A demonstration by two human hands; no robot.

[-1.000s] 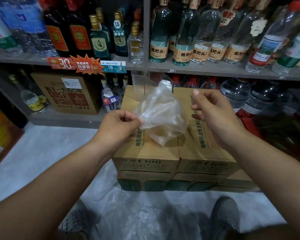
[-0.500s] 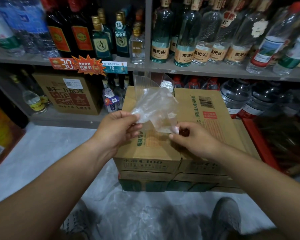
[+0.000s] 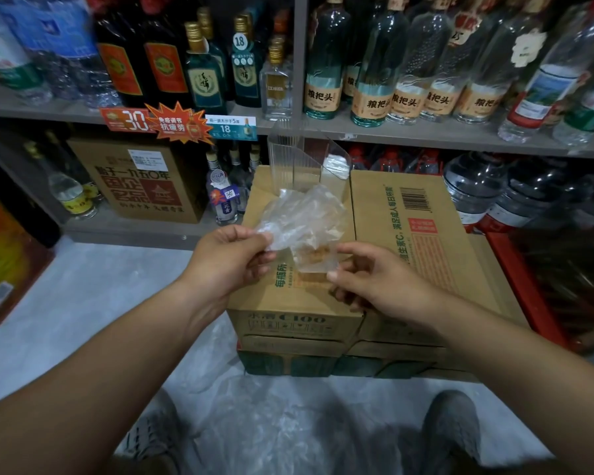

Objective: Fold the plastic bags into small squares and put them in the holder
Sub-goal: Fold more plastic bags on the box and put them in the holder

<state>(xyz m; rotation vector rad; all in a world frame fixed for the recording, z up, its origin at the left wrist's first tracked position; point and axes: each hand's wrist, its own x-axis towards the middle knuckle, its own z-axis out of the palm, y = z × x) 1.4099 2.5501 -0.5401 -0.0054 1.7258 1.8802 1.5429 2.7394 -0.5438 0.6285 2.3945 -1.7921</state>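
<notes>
Over the brown cardboard carton (image 3: 426, 234), my left hand (image 3: 230, 258) pinches the crumpled clear plastic bag (image 3: 302, 217) by its top edge, my right hand (image 3: 374, 282) its lower corner; the clear ribbed holder (image 3: 299, 159) stands behind.

I count one bag (image 3: 300, 217), one holder (image 3: 299, 159), two top boxes (image 3: 288, 323) (image 3: 426, 214), two shoes (image 3: 151, 437) (image 3: 451, 437), and two grips: left grip (image 3: 230, 260), right grip (image 3: 378, 279).
</notes>
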